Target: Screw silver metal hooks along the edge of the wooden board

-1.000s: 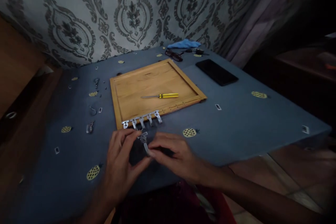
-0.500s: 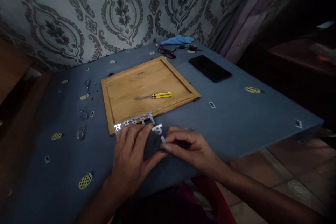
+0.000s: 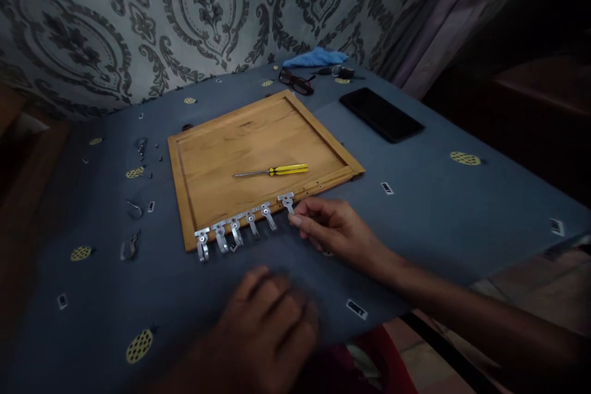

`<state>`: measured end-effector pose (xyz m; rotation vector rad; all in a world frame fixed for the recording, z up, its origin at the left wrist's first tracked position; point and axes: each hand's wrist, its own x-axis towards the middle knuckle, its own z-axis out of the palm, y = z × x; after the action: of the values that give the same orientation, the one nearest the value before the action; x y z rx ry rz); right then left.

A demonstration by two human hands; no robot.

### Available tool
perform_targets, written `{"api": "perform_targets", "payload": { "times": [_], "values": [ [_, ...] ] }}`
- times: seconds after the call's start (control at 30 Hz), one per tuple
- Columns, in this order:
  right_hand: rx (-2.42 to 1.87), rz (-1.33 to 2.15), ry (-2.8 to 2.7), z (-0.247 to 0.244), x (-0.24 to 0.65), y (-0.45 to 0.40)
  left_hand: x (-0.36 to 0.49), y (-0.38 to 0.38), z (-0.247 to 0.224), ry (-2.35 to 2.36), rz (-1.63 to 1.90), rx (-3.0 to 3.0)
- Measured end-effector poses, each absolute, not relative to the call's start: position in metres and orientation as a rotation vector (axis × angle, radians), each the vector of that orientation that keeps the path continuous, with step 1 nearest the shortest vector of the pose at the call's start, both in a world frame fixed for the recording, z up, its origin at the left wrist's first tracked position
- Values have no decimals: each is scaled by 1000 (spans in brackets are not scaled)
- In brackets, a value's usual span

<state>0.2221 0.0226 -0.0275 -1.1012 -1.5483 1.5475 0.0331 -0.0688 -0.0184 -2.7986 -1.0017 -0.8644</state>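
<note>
- Clock directions are read from the middle of the board, twelve being the side away from the person.
- The board (image 3: 258, 135) is smooth, honey-coloured wood with streaky grain, a flat sunken panel inside a raised frame.
- At five o'clock, by the board's near edge, is a loose metal hook (image 3: 286, 200), its flat plate T-shaped; whether it rests on the wood I cannot tell.
- The right hand (image 3: 325, 225), at four o'clock, is nearly closed, thumb and forefinger pinching the hook's lower strip.
- The left hand (image 3: 272, 320), at six o'clock, is blurred, palm down, fingers loosely bent; whether anything is under them I cannot tell.
- Five shiny hooks (image 3: 235, 231) line the near edge from six to seven, their curved strips jutting past the wood.
- A screwdriver (image 3: 289, 170), with a ridged yellow-and-black handle, lies across the panel, its thin steel tip toward nine.
- Small metal pieces (image 3: 132, 246) lie scattered between eight and nine on the dark blue tablecloth (image 3: 425, 215), printed with pineapples.
- A flat black phone (image 3: 382, 114) lies at two; glasses (image 3: 300, 85) and a crumpled blue cloth (image 3: 316, 58) at one.
</note>
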Motion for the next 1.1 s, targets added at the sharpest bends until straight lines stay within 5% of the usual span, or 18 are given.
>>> {"api": "perform_targets", "payload": {
  "times": [0.5, 1.1],
  "values": [
    [-1155, 1673, -1583, -27, 222, 30, 48, -67, -42, -875, -1144, -2857],
    [-1148, 1707, -1577, -25, 220, 32, 47, -67, -44, -930, -1068, -2895]
  ]
}}
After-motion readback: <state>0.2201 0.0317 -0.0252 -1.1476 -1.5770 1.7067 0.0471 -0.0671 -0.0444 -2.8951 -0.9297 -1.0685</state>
